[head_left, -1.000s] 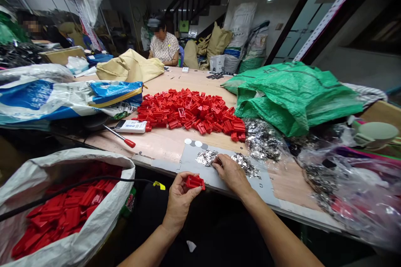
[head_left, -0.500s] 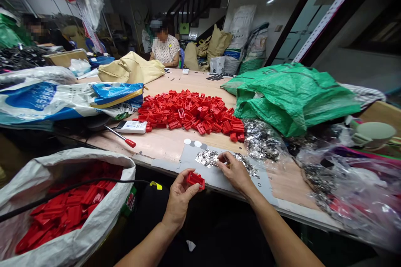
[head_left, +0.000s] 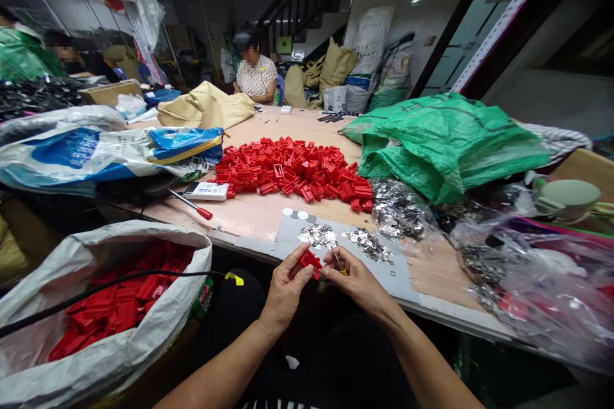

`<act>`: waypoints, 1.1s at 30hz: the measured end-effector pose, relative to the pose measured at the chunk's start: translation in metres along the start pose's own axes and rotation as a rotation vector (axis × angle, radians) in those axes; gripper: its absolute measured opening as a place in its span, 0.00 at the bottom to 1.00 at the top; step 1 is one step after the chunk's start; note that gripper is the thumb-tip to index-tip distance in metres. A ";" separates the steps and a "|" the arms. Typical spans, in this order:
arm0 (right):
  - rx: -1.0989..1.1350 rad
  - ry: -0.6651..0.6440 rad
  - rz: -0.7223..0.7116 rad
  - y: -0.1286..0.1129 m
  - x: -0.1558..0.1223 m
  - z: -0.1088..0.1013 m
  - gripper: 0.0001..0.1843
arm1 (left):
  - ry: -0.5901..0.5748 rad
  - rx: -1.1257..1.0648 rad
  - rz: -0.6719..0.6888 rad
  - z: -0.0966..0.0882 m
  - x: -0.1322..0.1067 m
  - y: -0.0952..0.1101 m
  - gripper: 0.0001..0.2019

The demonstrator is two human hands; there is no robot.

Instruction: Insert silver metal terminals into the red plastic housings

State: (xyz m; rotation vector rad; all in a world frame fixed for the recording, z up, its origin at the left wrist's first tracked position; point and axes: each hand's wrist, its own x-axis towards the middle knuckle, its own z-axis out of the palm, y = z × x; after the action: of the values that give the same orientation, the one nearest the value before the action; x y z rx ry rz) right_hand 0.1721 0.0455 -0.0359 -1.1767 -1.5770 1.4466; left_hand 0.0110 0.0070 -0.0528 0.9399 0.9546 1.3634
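Observation:
My left hand (head_left: 286, 284) pinches a red plastic part (head_left: 311, 262) between thumb and fingers, just past the table's near edge. Close against it, my right hand (head_left: 352, 271) has its fingertips at the part's right side. Tucked in that hand is a small screwdriver (head_left: 343, 270) with a yellow handle and a thin metal shaft. Whether the fingertips also pinch a small metal piece is too small to tell. Beyond the hands, small shiny metal pieces (head_left: 318, 235) lie on a grey sheet (head_left: 288, 236), with a second heap of metal pieces (head_left: 368, 245) to the right.
A large pile of red parts (head_left: 292, 169) covers the table's middle. On the left are a white sack (head_left: 192, 281) of red parts, a red-handled screwdriver (head_left: 204, 212) and a white device (head_left: 211, 191). Right stand a green sack (head_left: 446, 140) and plastic bags (head_left: 542, 294). A person (head_left: 256, 77) sits opposite.
My right hand has moved left from the metal pieces to the red part. My left hand has lifted slightly and shifted right with the part, turning it. The view has shifted a little.

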 end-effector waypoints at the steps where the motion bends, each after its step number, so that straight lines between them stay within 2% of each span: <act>1: 0.000 0.003 -0.006 0.001 -0.001 0.000 0.19 | -0.020 0.039 0.022 0.002 -0.001 0.003 0.21; 4: -0.013 0.046 -0.013 0.003 -0.005 0.003 0.19 | -0.066 0.122 0.085 0.006 -0.004 0.010 0.19; 7: -0.045 0.105 -0.033 0.002 -0.009 0.006 0.18 | -0.071 0.132 0.078 0.007 -0.005 0.010 0.19; 12: 0.069 0.069 0.011 -0.002 -0.013 0.009 0.19 | -0.032 -0.062 -0.040 0.005 -0.002 0.002 0.22; 17: 0.095 0.038 0.005 -0.007 -0.020 0.005 0.16 | -0.053 -0.253 -0.107 0.006 -0.003 0.002 0.23; 20: -0.036 0.053 -0.052 -0.011 -0.027 0.002 0.12 | -0.051 -0.337 -0.135 0.007 -0.003 0.005 0.22; 23: -0.253 0.043 -0.183 -0.015 -0.033 0.001 0.07 | -0.051 -0.369 -0.156 0.007 -0.003 0.006 0.22; 26: -0.397 0.016 -0.329 -0.017 -0.036 0.001 0.09 | -0.059 -0.333 -0.165 0.008 -0.003 0.007 0.22; 29: -0.441 0.010 -0.406 -0.017 -0.036 0.000 0.10 | -0.075 -0.298 -0.164 0.008 -0.004 0.008 0.22; 33: -0.422 0.022 -0.406 -0.016 -0.037 0.000 0.08 | -0.096 -0.341 -0.181 0.008 -0.005 0.010 0.21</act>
State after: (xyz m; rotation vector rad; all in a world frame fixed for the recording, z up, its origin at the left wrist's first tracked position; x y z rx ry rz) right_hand 0.1821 0.0118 -0.0168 -1.0071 -2.0274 0.8619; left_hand 0.0152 0.0019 -0.0410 0.6379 0.6880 1.2648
